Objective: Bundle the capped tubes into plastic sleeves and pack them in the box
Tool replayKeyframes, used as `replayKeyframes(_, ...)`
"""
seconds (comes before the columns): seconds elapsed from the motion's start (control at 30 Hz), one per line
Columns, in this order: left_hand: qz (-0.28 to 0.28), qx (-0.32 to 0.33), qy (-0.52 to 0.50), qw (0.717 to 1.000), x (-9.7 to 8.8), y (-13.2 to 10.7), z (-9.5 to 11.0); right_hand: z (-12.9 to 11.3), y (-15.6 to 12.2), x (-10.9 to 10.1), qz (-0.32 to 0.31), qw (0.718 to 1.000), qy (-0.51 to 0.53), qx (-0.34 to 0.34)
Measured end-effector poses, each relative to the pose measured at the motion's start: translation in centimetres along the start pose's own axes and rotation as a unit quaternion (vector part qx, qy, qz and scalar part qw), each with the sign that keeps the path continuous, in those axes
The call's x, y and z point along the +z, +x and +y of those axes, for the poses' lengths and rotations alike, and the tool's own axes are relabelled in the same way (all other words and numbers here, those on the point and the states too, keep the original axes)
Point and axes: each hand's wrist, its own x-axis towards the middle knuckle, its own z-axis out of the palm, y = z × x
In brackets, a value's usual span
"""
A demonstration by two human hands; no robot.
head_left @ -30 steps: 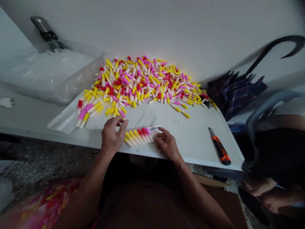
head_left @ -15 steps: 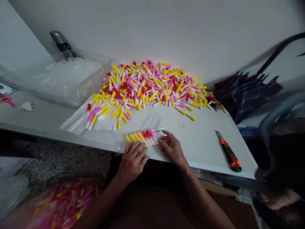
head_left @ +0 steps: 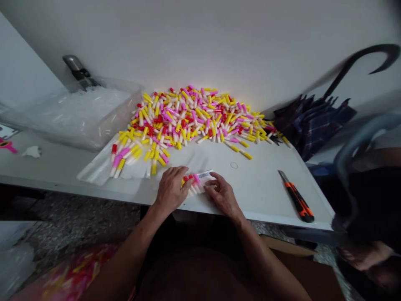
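Observation:
A small clear packet (head_left: 205, 177) with blue print on its right end lies near the table's front edge. Inside it is a row of small whitish tubes (head_left: 194, 184) with yellow, red and pink ends. My left hand (head_left: 172, 188) covers the packet's left part, fingers bent over it and the thumb on the tubes. At the packet's right end, my right hand (head_left: 222, 194) has its thumb and fingertips closed on the edge. A large heap of the same tubes (head_left: 191, 117) is spread behind both hands.
A big clear bag (head_left: 78, 113) of plastic sleeves stands at the left. An orange-black utility knife (head_left: 297, 198) lies right, blade out. A folded umbrella (head_left: 322, 121) leans beyond it. Another person's hand (head_left: 366, 255) shows lower right. More tubes fill a bag (head_left: 81, 271) below.
My left hand has shifted up and over the tubes, now hiding most of the yellow ones. My right hand stays at the packet's printed end. The view has turned slightly.

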Motion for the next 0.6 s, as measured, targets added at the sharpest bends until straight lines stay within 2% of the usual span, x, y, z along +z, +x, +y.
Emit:
replayKeyframes(0.13, -0.098, -0.058, -0.056, 0.992, 1.4, 3.2, -1.3, -0.4, 0.2, 0.3, 0.012, 1.0, -0.026, 0.0)
replayKeyframes(0.23, -0.135, -0.116, -0.142, 0.974, 1.9, 3.7, -2.2, -0.4, 0.3, 0.5, 0.007, 0.999, -0.04, 0.005)
replayKeyframes(0.33, -0.163, -0.13, -0.187, 0.96, 1.7, 4.1, -2.2, -0.3, 0.6, 0.6, 0.002, 1.0, -0.028, -0.001)
replayKeyframes(0.4, -0.184, -0.121, -0.185, 0.958, 1.4, 4.7, -2.0, -0.4, 0.8, 0.4, -0.014, 0.999, -0.01, -0.028)
replayKeyframes(0.5, -0.226, -0.112, -0.185, 0.95, 1.1, 5.7, -1.8, -0.8, 1.1, -0.2, -0.043, 0.994, -0.006, -0.102)
replayKeyframes(0.6, -0.278, -0.135, -0.223, 0.924, 0.8, 6.8, -2.1, -1.6, 1.3, -1.0, -0.063, 0.986, -0.017, -0.156)
